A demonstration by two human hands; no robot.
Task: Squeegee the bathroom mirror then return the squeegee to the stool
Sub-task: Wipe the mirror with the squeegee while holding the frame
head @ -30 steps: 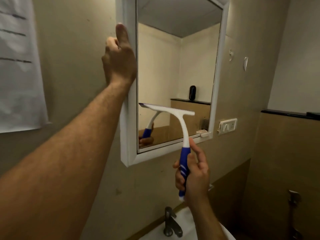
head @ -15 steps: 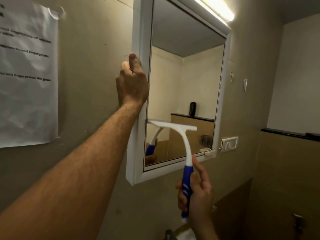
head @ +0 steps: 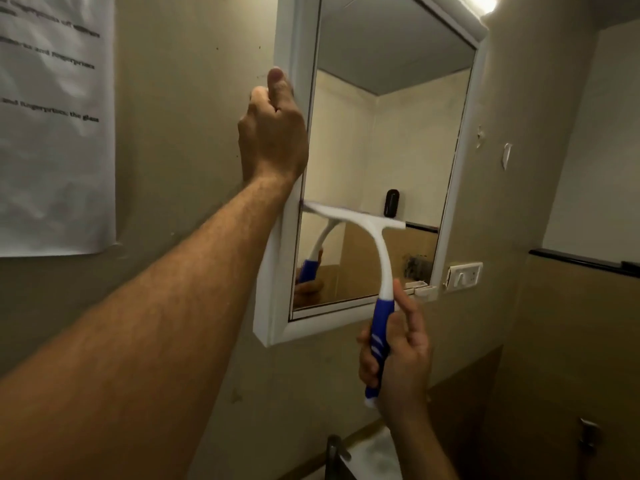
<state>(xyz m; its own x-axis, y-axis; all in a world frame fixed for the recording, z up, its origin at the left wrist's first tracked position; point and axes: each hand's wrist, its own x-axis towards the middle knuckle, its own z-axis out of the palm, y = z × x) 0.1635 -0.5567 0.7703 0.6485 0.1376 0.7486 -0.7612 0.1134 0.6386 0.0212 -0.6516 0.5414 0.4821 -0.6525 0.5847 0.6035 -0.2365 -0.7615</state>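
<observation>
Squeegee (head: 360, 237) blade sits against the lower glass of the mirror (head: 388, 133). My left hand (head: 273, 133) curls around the mirror's white left frame edge, thumb up. My right hand (head: 398, 358) wraps closed around the blue handle below the mirror's bottom edge.
</observation>
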